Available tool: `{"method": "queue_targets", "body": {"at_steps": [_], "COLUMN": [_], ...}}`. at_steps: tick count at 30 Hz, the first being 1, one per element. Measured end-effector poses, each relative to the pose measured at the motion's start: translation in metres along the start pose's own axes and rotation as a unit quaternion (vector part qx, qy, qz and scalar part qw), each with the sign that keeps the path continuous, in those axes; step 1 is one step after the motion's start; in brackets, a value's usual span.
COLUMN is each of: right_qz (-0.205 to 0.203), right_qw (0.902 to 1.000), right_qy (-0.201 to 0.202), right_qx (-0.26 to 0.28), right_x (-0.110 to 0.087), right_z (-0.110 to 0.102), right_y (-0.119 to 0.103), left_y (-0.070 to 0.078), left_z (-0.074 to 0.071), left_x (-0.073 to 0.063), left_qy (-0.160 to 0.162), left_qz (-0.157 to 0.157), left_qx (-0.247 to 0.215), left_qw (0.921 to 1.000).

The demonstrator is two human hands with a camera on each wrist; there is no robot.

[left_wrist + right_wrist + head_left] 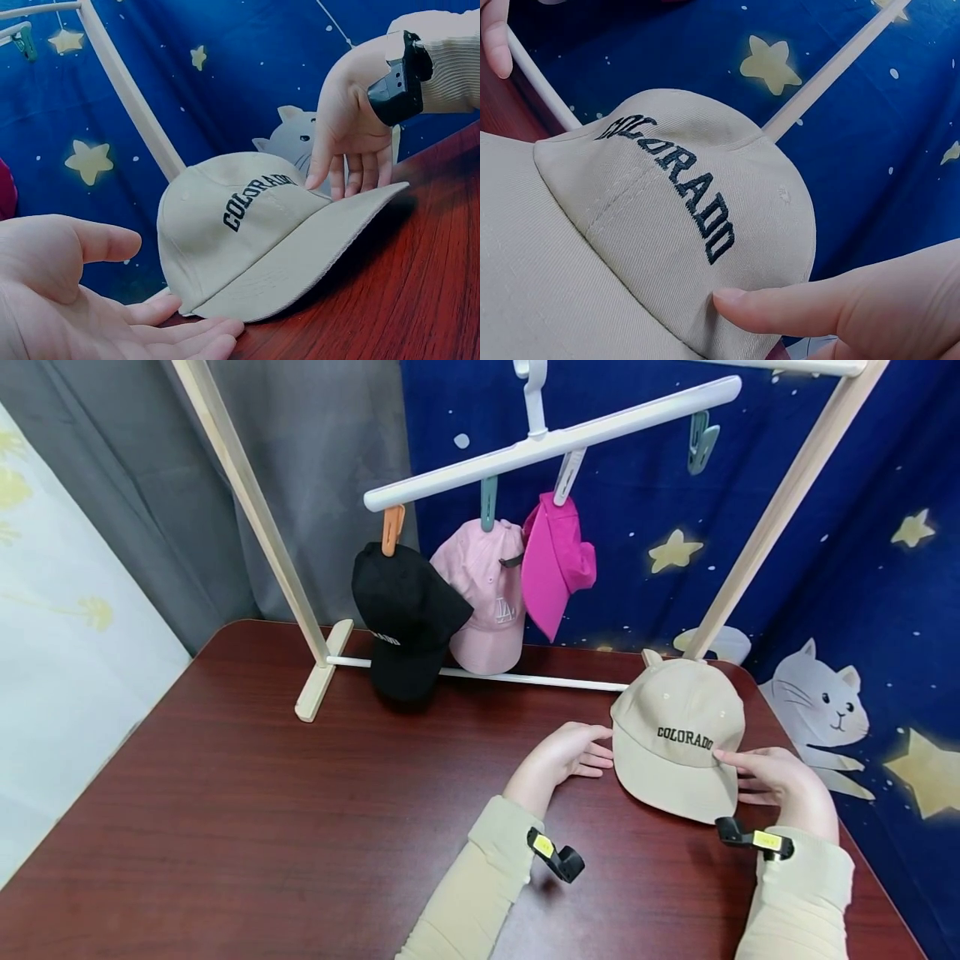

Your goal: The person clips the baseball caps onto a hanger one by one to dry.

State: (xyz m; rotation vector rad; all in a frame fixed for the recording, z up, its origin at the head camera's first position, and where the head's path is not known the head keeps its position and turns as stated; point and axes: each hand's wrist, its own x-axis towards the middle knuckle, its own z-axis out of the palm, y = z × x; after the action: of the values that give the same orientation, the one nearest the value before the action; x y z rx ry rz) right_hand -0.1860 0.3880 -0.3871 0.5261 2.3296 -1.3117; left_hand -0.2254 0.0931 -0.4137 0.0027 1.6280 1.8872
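A beige baseball cap (678, 718) with COLORADO in dark letters rests on the table at the right, its brim toward me. My left hand (562, 758) is at the cap's left side with its fingers extended. In the left wrist view, that hand (82, 300) is palm up, thumb apart, fingertips right at the cap's lower edge. My right hand (787, 781) is at the other side. In the right wrist view its thumb (780, 309) presses the crown just below the lettering. The left wrist view shows its other fingers (360, 172) straight, partly hidden behind the brim.
A wooden rack (258, 518) stands at the back. From its tilted white hanger (555, 443), clips hold a black cap (397, 610), a pale pink cap (483, 593) and a bright pink cap (555, 556). A green clip (702, 443) hangs at the right.
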Motion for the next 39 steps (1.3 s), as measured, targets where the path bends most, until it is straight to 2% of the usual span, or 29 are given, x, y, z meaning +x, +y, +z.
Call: {"method": "queue_targets", "body": {"at_steps": [13,21,28,33,39], "right_qz": [-0.027,-0.054,-0.050,-0.064,-0.079], "right_qw": [0.9994,0.9985,0.9985,0.9973,0.9965], "right_qy": [-0.021,-0.007,0.019,0.031,0.022], "right_qx": [0.002,-0.007,-0.012,-0.022,-0.014], "right_x": [-0.002,0.000,0.003,0.003,0.001], "right_z": [0.000,0.000,0.001,0.002,0.003], "right_y": [0.000,0.001,-0.001,-0.001,-0.003], "left_y": [-0.001,-0.001,-0.005,-0.004,-0.004], "left_z": [-0.003,-0.006,-0.008,-0.009,-0.011], "left_x": [0.001,0.001,0.004,0.004,0.003], "left_qy": [0.003,-0.005,-0.011,-0.017,-0.031], "left_qz": [-0.006,-0.012,-0.010,-0.016,-0.022], "left_qx": [-0.025,-0.042,-0.045,-0.052,-0.065], "left_qw": [0.9997,0.9990,0.9989,0.9984,0.9972]}}
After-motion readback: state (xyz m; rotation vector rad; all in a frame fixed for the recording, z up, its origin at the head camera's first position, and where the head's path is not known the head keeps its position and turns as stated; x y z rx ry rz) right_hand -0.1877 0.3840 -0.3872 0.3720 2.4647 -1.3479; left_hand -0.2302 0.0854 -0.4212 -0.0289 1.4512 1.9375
